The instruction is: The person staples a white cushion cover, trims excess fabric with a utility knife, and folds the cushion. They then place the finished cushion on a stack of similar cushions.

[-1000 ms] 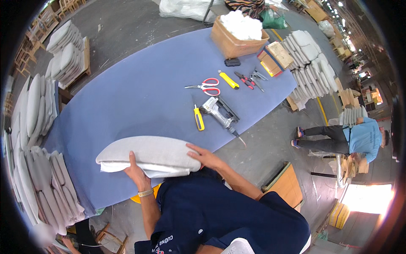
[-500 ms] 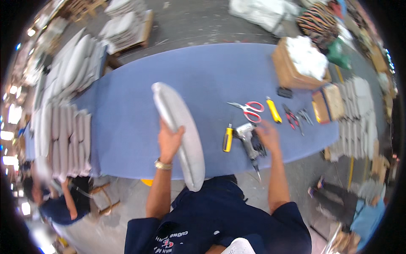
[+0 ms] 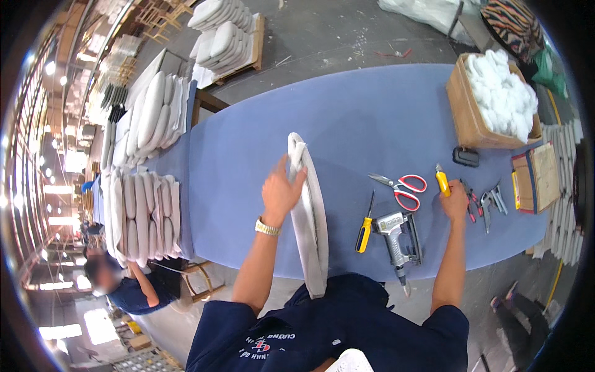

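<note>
A grey upholstered seat cushion (image 3: 310, 229) stands on its edge at the table's near side, its lower end close to my shirt. My left hand (image 3: 282, 192) holds its left side near the top, thumb laid across the rim. My right hand (image 3: 455, 199) is closed around a yellow utility knife (image 3: 442, 181), its tip pointing away from me. Between the hands lie red-and-white-handled scissors (image 3: 406, 189), a yellow-handled screwdriver (image 3: 364, 232) and a silver staple gun (image 3: 393, 235). Red-handled pliers (image 3: 473, 203) and another metal hand tool (image 3: 487, 211) lie right of my right hand.
A cardboard box (image 3: 462, 105) of white stuffing stands at the far right, near a small black case (image 3: 465, 157) and a brown box (image 3: 536, 180). Stacked cushions (image 3: 142, 214) line the left side, where another person (image 3: 133, 285) sits. The blue table (image 3: 248, 142) spreads between.
My right hand has moved right from beside the staple gun and taken hold of the utility knife. The cushion has turned more onto its edge. The view has shifted.
</note>
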Available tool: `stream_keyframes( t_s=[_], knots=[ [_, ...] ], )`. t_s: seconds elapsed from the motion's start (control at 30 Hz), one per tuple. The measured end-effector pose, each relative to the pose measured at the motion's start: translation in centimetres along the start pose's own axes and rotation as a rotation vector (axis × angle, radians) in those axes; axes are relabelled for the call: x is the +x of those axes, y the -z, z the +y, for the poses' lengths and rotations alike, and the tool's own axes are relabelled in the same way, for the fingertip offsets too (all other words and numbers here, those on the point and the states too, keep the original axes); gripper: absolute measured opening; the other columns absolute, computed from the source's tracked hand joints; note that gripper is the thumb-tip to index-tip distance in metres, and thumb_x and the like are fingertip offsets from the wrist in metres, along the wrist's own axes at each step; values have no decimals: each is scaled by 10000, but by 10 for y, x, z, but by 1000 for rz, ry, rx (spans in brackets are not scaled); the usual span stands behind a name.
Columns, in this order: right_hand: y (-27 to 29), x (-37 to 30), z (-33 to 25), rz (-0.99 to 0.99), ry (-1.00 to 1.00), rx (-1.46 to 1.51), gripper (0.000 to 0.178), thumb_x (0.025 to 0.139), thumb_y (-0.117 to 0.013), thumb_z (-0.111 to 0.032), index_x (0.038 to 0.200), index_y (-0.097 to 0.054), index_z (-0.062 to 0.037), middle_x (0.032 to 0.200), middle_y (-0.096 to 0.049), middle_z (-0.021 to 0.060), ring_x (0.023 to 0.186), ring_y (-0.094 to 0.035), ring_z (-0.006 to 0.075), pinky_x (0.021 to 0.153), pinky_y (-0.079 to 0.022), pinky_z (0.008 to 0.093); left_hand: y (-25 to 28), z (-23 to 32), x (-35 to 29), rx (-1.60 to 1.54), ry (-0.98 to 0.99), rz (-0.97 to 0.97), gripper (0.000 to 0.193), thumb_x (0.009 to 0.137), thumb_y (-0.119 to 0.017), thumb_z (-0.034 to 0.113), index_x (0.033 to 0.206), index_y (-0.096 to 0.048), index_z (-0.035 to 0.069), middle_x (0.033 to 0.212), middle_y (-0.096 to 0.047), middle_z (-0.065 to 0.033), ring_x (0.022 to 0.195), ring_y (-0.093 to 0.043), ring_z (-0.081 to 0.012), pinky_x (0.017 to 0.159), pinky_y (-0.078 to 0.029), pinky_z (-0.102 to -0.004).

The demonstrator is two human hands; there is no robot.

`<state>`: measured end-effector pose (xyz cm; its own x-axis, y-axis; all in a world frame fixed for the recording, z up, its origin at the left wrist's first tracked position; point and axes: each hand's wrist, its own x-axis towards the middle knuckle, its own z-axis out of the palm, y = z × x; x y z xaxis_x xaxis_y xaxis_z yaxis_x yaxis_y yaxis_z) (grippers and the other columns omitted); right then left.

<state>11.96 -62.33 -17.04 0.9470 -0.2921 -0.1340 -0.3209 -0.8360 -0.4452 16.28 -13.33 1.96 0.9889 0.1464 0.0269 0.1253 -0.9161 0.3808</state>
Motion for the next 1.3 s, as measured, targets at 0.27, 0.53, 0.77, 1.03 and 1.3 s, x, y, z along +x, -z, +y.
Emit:
stream_keyframes(
  t_s=[0.27,0.53,0.77,1.03,1.3],
  knots=[
    [60,-61,-100,-61,-177,1137,534,1025,-619,-194,1515,-430,-96,1005,-757,133,818,-699,153,741,-534,266,8,-14,59,-317,-84,-43,381,971,-666,161,1350,-688,122,848,-660,-61,665,-579,-217,635,-488,-347],
    [21,-33,-241,-304,256,1881,553,1057,-572,-398,1457,-436,-41,1083,-739,181,984,-725,264,912,-571,408,2,-30,57,-81,-465,350,284,864,-764,44,1133,-783,133,958,-655,-53,807,-597,-215,694,-493,-340],
    [-10,-8,-320,-328,439,2025,571,1049,-578,-480,1371,-470,-22,984,-694,140,837,-645,192,796,-526,361,15,-1,50,-40,-393,106,255,802,-873,151,959,-693,63,982,-647,-66,778,-620,-196,696,-536,-335],
    [7,-20,-351,-359,285,1602,571,982,-750,-299,1414,-506,-16,1172,-686,127,1029,-672,158,883,-558,301,12,2,56,-73,-157,11,245,840,-840,196,908,-642,68,865,-629,-66,636,-616,-209,561,-489,-361],
    [-15,-24,-368,-20,493,1203,334,927,-756,-172,1223,-676,-38,1038,-754,126,857,-749,211,761,-583,302,13,-5,68,-343,46,-117,193,882,-801,130,808,-653,31,682,-601,1,567,-517,-96,535,-415,-281]
  ],
)
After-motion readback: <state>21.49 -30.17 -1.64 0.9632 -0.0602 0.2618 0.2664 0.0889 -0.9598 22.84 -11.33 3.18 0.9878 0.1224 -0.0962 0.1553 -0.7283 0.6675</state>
